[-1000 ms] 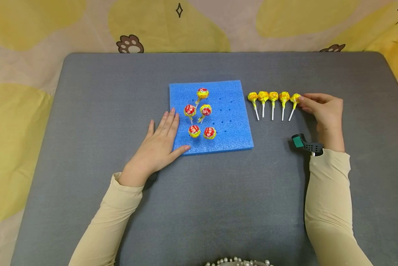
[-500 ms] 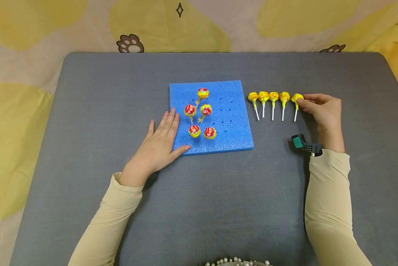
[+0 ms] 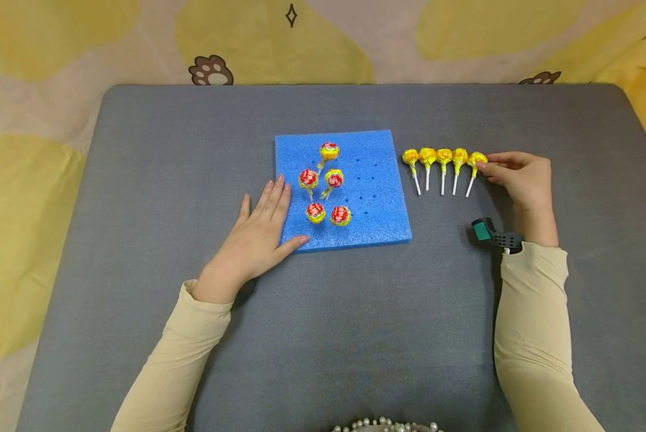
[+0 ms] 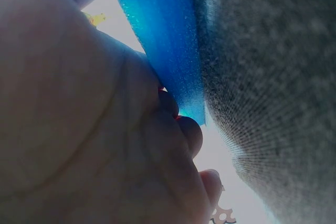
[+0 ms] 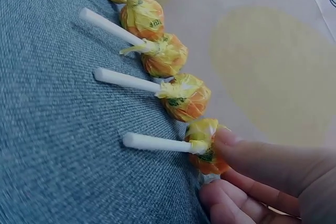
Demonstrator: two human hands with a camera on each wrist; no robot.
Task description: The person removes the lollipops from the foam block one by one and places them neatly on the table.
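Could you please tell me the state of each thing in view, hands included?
Blue foam board: flat on the table, open holes in its right half.
Red-topped lollipops: five, wrapped, standing in the board.
Yellow lollipops: five, wrapped, in a row beside the board.
Left hand: fingers straight, at the board's left edge.
Right hand: pinches the rightmost yellow lollipop.

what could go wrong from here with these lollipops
The right hand pinches the end lollipop right beside its neighbour, so a sideways nudge might push that one out of line. The left hand lies at the left edge of the blue foam board, near a standing lollipop; slipping inward, it might knock it askew.
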